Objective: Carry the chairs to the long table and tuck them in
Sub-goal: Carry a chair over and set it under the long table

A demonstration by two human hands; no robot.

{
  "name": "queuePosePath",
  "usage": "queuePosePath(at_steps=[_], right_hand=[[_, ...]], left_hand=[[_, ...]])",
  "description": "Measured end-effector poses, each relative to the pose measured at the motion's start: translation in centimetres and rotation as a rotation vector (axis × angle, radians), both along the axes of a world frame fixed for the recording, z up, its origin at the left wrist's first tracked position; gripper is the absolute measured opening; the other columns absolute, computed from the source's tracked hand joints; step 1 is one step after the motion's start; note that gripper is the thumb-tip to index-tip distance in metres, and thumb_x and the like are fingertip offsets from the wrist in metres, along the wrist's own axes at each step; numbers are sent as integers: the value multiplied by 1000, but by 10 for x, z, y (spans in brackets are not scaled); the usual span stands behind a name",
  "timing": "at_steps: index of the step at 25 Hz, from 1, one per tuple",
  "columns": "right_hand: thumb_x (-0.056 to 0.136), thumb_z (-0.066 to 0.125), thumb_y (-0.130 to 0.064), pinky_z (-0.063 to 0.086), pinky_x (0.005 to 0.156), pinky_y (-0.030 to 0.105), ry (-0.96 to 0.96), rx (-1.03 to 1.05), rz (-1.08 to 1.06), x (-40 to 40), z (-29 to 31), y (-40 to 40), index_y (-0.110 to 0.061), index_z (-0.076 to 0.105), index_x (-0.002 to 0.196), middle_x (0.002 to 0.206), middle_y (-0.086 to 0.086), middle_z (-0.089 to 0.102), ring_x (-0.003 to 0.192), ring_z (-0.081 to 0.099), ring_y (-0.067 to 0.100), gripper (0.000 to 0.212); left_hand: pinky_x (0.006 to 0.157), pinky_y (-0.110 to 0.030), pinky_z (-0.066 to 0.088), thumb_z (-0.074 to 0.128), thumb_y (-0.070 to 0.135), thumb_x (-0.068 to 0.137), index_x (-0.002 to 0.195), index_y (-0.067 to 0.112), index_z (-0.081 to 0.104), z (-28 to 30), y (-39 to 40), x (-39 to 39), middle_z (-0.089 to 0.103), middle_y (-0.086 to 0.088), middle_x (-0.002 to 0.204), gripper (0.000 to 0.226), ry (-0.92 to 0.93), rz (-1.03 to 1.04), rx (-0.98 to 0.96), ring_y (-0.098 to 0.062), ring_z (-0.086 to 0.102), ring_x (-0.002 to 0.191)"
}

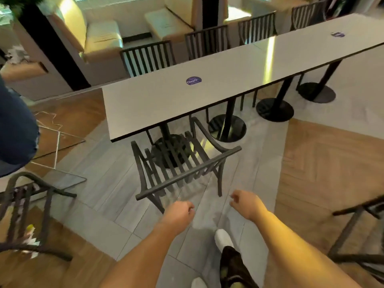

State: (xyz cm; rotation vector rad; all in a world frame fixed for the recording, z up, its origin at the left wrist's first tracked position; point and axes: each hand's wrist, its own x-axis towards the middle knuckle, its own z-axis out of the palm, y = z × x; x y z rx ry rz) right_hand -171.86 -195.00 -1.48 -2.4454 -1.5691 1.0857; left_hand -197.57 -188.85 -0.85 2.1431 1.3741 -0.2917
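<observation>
Chair at the table's near end, both hands off it.
The dark slatted chair (178, 167) sits with its seat partly under the long table (207, 88), backrest toward the camera. Left hand (179, 213) and right hand (246, 204) hover just behind the top rail, fingers loosely curled, holding nothing, forearms extended forward.

Both forearms are bare to the bottom edge of view, no sleeves, watch or rings showing on the left hand (180, 210) or right hand (247, 204). Below them, dark patterned trousers (232, 265) with yellowish flecks reach down to white shoes (223, 239), one ahead of the other.
</observation>
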Motion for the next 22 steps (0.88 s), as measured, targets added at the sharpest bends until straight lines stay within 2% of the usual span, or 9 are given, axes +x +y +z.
queuePosePath(at_steps=[2,5,7,12,15,19,22], right_hand=[[92,61,-36,53,87,35,-2,-19,-116,19,-1,-49,-25,68,118,115,3,71,107,65,28,29],[93,59,-37,53,86,36,-10,-56,-216,53,3,-113,-22,69,107,106,4,72,101,66,27,23],[95,56,-39,54,85,37,-37,-68,-293,79,8,-157,-23,69,106,103,2,70,95,64,23,23],[96,57,-32,56,78,36,-84,-55,-480,144,17,-248,-27,64,84,86,-2,68,80,64,18,15],[96,57,-36,59,81,39,-82,-54,-533,192,20,-305,-22,71,93,91,-1,72,86,69,21,20],[99,57,-37,52,75,32,-107,-20,-545,265,25,-393,-24,69,98,95,-4,69,87,64,17,18],[100,54,-36,53,88,36,-161,55,-564,314,24,-448,-25,67,111,109,-3,62,102,59,19,20]], left_hand=[[74,-37,57,44,31,100,91,24,66,-3,-22,23,72,-2,91,24,12,-82,-8,-24,68,82],[66,-32,52,47,32,103,95,21,70,-2,-52,67,71,-1,86,27,-15,-175,-6,-18,65,74],[68,-32,51,47,34,104,100,18,70,2,-74,105,72,-4,92,28,-36,-244,-3,-21,65,78],[73,-34,52,48,39,101,102,19,72,6,-144,206,73,-6,97,31,-84,-391,31,-30,68,90],[75,-35,55,47,42,103,104,20,72,2,-193,270,75,-5,98,33,-123,-462,3,-26,69,88],[73,-32,51,49,37,104,101,17,73,-1,-269,357,75,-5,96,32,-136,-538,-26,-25,69,88],[68,-31,44,50,38,104,97,16,70,0,-318,416,72,-7,93,31,-154,-611,-34,-26,67,88]])
